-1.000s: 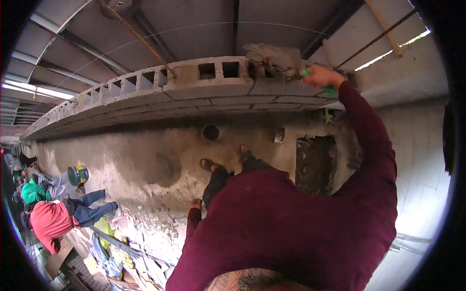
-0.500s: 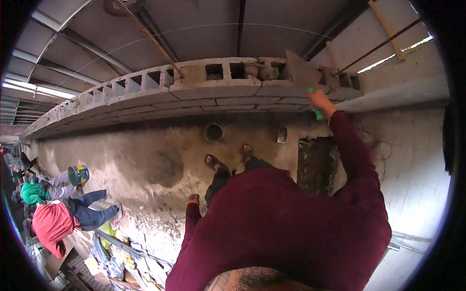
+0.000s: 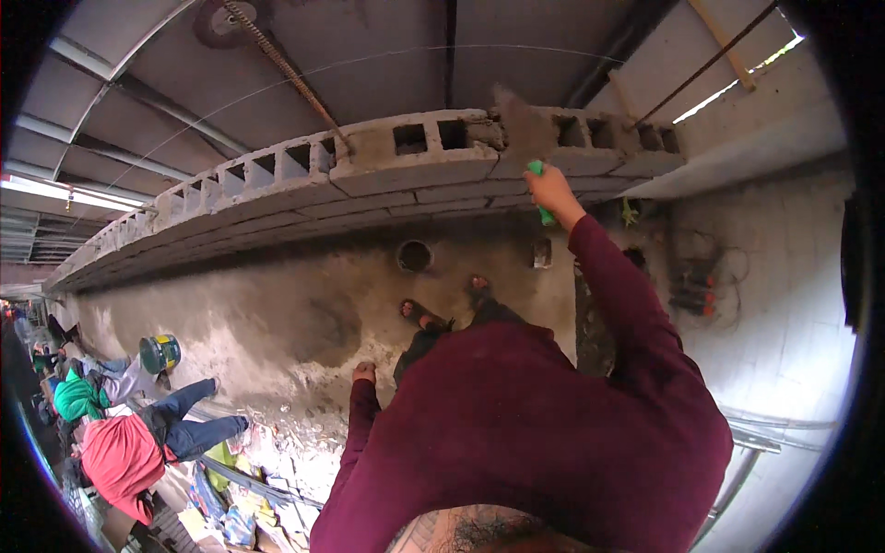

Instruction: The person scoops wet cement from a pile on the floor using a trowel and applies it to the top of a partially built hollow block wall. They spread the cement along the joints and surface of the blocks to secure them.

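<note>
My right hand (image 3: 556, 197) is wrapped around the green handle of a trowel (image 3: 525, 127). The trowel's blade, smeared by motion, is over the top of a grey concrete block wall (image 3: 406, 170). Open hollows show along the top of the blocks, and rough mortar (image 3: 487, 132) sits in one just left of the blade. Low at my left side hangs my left hand (image 3: 365, 372), its fingers curled into a fist with nothing showing in it.
A round hole (image 3: 414, 255) and a small square opening (image 3: 541, 253) lie between my feet and the wall. Threaded rods (image 3: 277, 66) rise from the blocks. Two people, in red (image 3: 120, 458) and green (image 3: 78, 394), are at the left near a bucket (image 3: 159, 354). Paper bags (image 3: 241, 523) litter the floor.
My right hand has swung left along the wall top with the trowel, uncovering block hollows on the right. The left hand still hangs low. The whole view has shifted slightly.
</note>
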A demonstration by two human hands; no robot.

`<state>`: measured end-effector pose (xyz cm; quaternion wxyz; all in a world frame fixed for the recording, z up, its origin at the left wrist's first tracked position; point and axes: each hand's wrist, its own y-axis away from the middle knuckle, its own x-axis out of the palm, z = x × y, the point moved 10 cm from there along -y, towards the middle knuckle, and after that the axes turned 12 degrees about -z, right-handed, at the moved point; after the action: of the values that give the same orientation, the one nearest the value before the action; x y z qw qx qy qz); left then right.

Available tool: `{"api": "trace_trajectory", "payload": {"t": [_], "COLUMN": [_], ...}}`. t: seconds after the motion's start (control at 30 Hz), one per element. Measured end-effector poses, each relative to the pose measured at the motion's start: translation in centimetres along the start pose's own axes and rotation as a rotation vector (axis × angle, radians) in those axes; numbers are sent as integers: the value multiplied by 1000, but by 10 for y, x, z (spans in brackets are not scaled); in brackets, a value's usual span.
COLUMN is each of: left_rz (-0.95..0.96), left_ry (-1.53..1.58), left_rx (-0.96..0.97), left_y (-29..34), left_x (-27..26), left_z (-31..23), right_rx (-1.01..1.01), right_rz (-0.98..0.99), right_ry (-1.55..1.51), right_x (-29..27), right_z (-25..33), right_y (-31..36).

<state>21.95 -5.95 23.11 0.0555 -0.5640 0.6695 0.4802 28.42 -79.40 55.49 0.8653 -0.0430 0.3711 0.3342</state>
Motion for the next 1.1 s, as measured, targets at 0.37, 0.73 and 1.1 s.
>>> {"api": "trace_trajectory", "payload": {"t": [0.37,0.73,1.1], "left_rz": [312,-178,-143], "left_ry": [-742,-458,-449], "left_rx": [310,398,173], "left_y": [40,54,39], "left_x": [0,-63,-54], "left_z": [11,-117,-107], "right_rx": [228,517,438], "right_rz": [639,481,501], "right_ry": [-534,-844,-598], "right_x": [104,57,28], "right_z": [104,24,12], "right_y": [82,54,42]}}
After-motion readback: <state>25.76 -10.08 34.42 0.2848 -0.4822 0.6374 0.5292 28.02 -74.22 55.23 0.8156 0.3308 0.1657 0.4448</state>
